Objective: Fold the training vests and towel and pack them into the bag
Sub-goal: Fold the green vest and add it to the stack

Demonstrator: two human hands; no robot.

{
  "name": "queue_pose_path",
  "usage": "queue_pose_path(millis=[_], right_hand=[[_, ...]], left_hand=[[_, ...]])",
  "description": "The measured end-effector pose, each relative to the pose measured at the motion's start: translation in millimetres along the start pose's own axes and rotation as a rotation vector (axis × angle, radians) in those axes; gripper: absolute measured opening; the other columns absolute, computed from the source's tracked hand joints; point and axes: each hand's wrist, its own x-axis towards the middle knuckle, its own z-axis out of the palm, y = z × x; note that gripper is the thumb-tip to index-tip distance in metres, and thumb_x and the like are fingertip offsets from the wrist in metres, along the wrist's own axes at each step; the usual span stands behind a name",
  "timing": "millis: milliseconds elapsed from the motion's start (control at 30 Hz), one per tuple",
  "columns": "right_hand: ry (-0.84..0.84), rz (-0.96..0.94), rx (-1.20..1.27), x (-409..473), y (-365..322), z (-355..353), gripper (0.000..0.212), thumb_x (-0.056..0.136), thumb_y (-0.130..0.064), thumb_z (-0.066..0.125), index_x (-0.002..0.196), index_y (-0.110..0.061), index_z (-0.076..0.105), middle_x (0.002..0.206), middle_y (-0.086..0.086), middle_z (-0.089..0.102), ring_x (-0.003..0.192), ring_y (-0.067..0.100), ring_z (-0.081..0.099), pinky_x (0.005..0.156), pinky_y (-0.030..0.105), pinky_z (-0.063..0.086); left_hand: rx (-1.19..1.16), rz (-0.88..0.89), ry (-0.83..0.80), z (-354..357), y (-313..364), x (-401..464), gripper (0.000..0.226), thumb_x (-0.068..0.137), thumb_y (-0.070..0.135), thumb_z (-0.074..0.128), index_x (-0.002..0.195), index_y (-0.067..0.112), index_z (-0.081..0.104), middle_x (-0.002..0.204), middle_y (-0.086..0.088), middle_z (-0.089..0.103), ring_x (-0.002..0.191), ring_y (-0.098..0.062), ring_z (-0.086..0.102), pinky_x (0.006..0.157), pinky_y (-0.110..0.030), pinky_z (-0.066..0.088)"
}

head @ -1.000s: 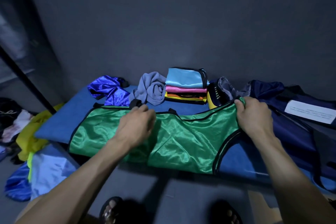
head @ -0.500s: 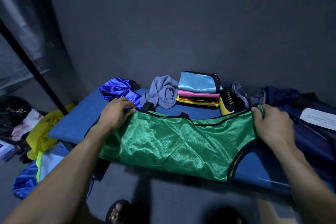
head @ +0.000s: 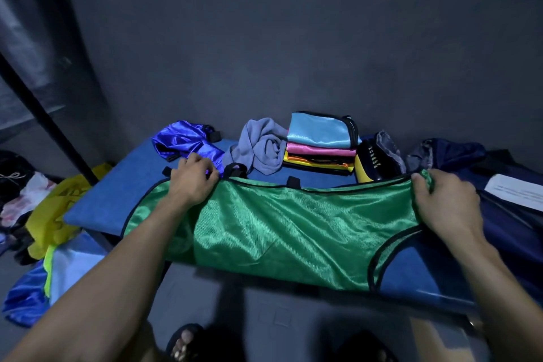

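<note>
A shiny green training vest [head: 282,232] with black trim lies spread sideways on the blue mat [head: 111,203]. My left hand [head: 192,181] grips its far edge at the left. My right hand [head: 446,203] grips the vest's far right corner. Behind it sit a crumpled royal-blue vest [head: 182,141], a bunched grey towel [head: 261,147] and a stack of folded vests [head: 321,142], light blue on top, then pink, orange and yellow. The dark navy bag [head: 511,214] lies at the right.
A yellow and black item [head: 370,167] stands beside the stack. A white paper [head: 517,191] lies on the bag. Loose yellow, light blue and blue cloths [head: 55,232] lie on the floor at left. A black pole [head: 47,120] slants past the mat's left corner. A grey wall is close behind.
My left hand has slid leftward along the vest's far edge from near its middle toward the left end. My right hand keeps its hold on the right corner. The vest is drawn out wider.
</note>
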Motion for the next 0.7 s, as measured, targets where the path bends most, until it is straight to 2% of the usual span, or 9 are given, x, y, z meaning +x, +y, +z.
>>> queue_pose_path(millis=[67, 167, 233, 300, 367, 467, 533, 633, 700], right_hand=[[0.003, -0.003, -0.009, -0.3, -0.4, 0.1, 0.037, 0.103, -0.035, 0.052, 0.078, -0.009, 0.055, 0.069, 0.017, 0.053, 0.068, 0.034, 0.042, 0.065, 0.042, 0.035], [0.002, -0.007, -0.015, 0.2, -1.7, -0.6, 0.038, 0.103, -0.036, 0.051, 0.076, -0.010, 0.053, 0.070, 0.017, 0.053, 0.069, 0.035, 0.042, 0.064, 0.043, 0.035], [-0.004, -0.004, -0.022, 0.5, -1.8, -0.9, 0.037, 0.103, -0.036, 0.051, 0.078, -0.010, 0.053, 0.071, 0.018, 0.053, 0.071, 0.037, 0.045, 0.065, 0.043, 0.035], [-0.004, -0.001, -0.033, 0.7, -1.0, -0.1, 0.035, 0.103, -0.037, 0.052, 0.080, -0.011, 0.054, 0.075, 0.021, 0.057, 0.076, 0.044, 0.053, 0.066, 0.043, 0.035], [0.002, -0.004, -0.041, 0.9, 0.3, 0.9, 0.035, 0.103, -0.038, 0.051, 0.081, -0.011, 0.054, 0.079, 0.025, 0.062, 0.080, 0.047, 0.057, 0.067, 0.044, 0.036], [0.004, -0.017, -0.035, 0.0, 0.5, 1.0, 0.034, 0.104, -0.037, 0.051, 0.083, -0.010, 0.056, 0.082, 0.026, 0.063, 0.075, 0.042, 0.052, 0.066, 0.043, 0.034], [0.010, -0.022, -0.033, -0.4, 1.3, 1.1, 0.034, 0.104, -0.037, 0.052, 0.085, -0.009, 0.058, 0.083, 0.027, 0.064, 0.077, 0.044, 0.055, 0.066, 0.043, 0.034], [0.026, -0.033, -0.038, 0.3, 3.9, 1.8, 0.035, 0.103, -0.037, 0.052, 0.092, -0.006, 0.064, 0.085, 0.028, 0.066, 0.083, 0.048, 0.060, 0.065, 0.043, 0.035], [0.029, -0.040, -0.043, 0.6, 4.8, 1.6, 0.036, 0.104, -0.037, 0.052, 0.094, -0.005, 0.065, 0.085, 0.027, 0.066, 0.083, 0.048, 0.060, 0.066, 0.042, 0.034]], left_hand=[[-0.003, 0.098, 0.060, -2.3, 2.5, -0.8, 0.010, 0.096, 0.028, 0.061, 0.104, 0.022, 0.065, 0.117, -0.006, 0.055, 0.107, -0.033, 0.050, 0.085, -0.044, 0.045], [-0.165, 0.237, 0.128, -14.4, 14.8, -5.4, 0.017, 0.087, 0.012, 0.067, 0.100, 0.022, 0.063, 0.105, 0.001, 0.053, 0.091, -0.027, 0.057, 0.075, -0.040, 0.049], [-0.240, 0.366, 0.124, -21.2, 24.5, -11.6, 0.016, 0.087, 0.014, 0.070, 0.099, 0.023, 0.064, 0.100, 0.005, 0.054, 0.084, -0.019, 0.057, 0.075, -0.037, 0.048], [-0.249, 0.497, 0.054, -22.8, 35.1, -20.4, 0.021, 0.087, 0.022, 0.078, 0.105, 0.021, 0.068, 0.100, 0.010, 0.055, 0.081, -0.010, 0.054, 0.077, -0.032, 0.049], [-0.206, 0.542, 0.002, -16.1, 43.9, -24.2, 0.030, 0.086, 0.032, 0.081, 0.111, 0.022, 0.069, 0.103, 0.013, 0.054, 0.082, -0.005, 0.053, 0.076, -0.029, 0.050], [-0.134, 0.531, 0.057, -1.6, 49.6, -17.1, 0.017, 0.090, 0.029, 0.077, 0.105, 0.023, 0.071, 0.104, 0.010, 0.061, 0.089, -0.012, 0.058, 0.074, -0.036, 0.055], [-0.105, 0.536, 0.056, 5.4, 51.4, -10.7, 0.007, 0.092, 0.023, 0.074, 0.097, 0.021, 0.071, 0.101, 0.007, 0.064, 0.092, -0.019, 0.060, 0.071, -0.041, 0.055], [-0.062, 0.538, 0.071, 13.2, 54.6, -5.7, 0.001, 0.094, 0.016, 0.070, 0.094, 0.017, 0.069, 0.095, 0.000, 0.066, 0.090, -0.026, 0.058, 0.068, -0.041, 0.051], [-0.014, 0.549, 0.102, 19.0, 57.4, -3.6, 0.002, 0.094, 0.013, 0.068, 0.093, 0.015, 0.068, 0.091, -0.003, 0.067, 0.086, -0.029, 0.057, 0.065, -0.037, 0.043]])
